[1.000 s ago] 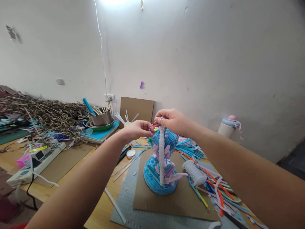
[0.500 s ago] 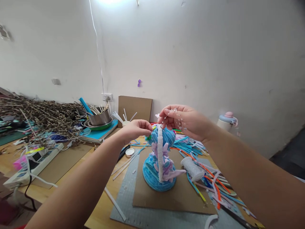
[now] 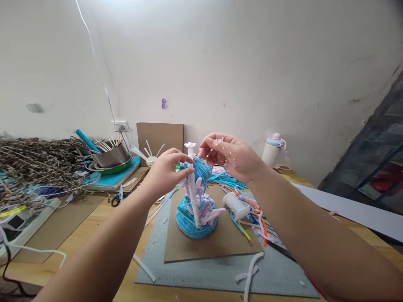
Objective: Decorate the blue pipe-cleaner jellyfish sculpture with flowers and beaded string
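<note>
A craft piece of fuzzy pipe cleaners stands in front of me, with a blue round base (image 3: 185, 228), pale pink flower-like petals (image 3: 206, 207) and a blue rounded top (image 3: 203, 173). A white wrapped post (image 3: 193, 201) rises along its near side, slightly tilted, capped by a small pale flower shape (image 3: 190, 145). My left hand (image 3: 171, 170) pinches the upper post between thumb and fingers. Just right of it, my right hand (image 3: 231, 155) is closed on a string of clear beads (image 3: 223, 144), which loops over the fingers. Part of the blue top is hidden behind my left fingers.
The piece stands on a brown board (image 3: 210, 249) over a grey cutting mat (image 3: 176, 274). To its right lie a clear spool (image 3: 236, 205) and colored pipe cleaners (image 3: 228, 179). A bottle (image 3: 271, 153), metal bowl (image 3: 110, 156), scissors (image 3: 116, 199) and dried twigs (image 3: 37, 157) stand or lie around.
My left hand has moved from the blue top's side to the white post. The post has tilted a little and its flower cap shows clearly. The view has swung right.
</note>
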Available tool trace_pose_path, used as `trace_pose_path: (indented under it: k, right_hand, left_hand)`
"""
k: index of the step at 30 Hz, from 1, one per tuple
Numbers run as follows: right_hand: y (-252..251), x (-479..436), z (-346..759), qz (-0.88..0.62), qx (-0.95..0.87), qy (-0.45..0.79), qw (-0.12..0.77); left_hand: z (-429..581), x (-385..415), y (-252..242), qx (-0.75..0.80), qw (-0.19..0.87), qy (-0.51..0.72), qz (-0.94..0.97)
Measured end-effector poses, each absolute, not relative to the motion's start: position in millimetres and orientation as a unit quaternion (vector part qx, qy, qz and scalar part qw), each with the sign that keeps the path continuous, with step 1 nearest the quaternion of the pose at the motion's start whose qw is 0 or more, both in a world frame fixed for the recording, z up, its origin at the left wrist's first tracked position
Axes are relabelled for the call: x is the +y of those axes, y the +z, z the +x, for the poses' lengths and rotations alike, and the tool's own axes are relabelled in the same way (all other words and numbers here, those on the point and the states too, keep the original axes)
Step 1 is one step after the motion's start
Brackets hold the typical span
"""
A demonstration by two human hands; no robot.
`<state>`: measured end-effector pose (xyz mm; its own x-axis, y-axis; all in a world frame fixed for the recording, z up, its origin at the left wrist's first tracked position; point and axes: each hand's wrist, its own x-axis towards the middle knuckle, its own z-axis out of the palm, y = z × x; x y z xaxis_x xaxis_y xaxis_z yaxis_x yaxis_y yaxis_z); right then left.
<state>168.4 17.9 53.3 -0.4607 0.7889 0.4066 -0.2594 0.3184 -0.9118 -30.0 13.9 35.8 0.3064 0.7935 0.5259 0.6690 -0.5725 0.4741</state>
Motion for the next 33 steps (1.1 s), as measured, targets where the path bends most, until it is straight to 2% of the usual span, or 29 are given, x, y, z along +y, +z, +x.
trace_pose_path:
  k: [4, 12, 17, 21, 28, 33]
  right_hand:
    - [51, 14, 166, -0.212, -0.654, 0.541, 0.483]
    - [27, 8, 165, -0.24, -0.562, 0.561, 0.558]
    - [15, 5, 168, -0.241, -0.524, 0.591, 0.564]
    - [10, 5, 178, -0.217, -0.505, 0.642, 0.534]
    - [11, 8, 191, -0.232, -0.503, 0.626, 0.548]
    - [20, 10, 184, -0.242, -0.533, 0.624, 0.518]
  left_hand:
    - [-25, 17, 33, 0.453, 0.073, 0.384, 0.801]
    - [-32, 19, 38, 0.479, 0.171, 0.39, 0.768]
    - [-33, 24, 49, 0.488, 0.217, 0.351, 0.77]
    - [-36, 30, 54, 0.471, 0.286, 0.318, 0.771]
    - [-37, 37, 55, 0.459, 0.216, 0.305, 0.806]
    - [-39, 36, 51, 0.473, 0.218, 0.325, 0.79]
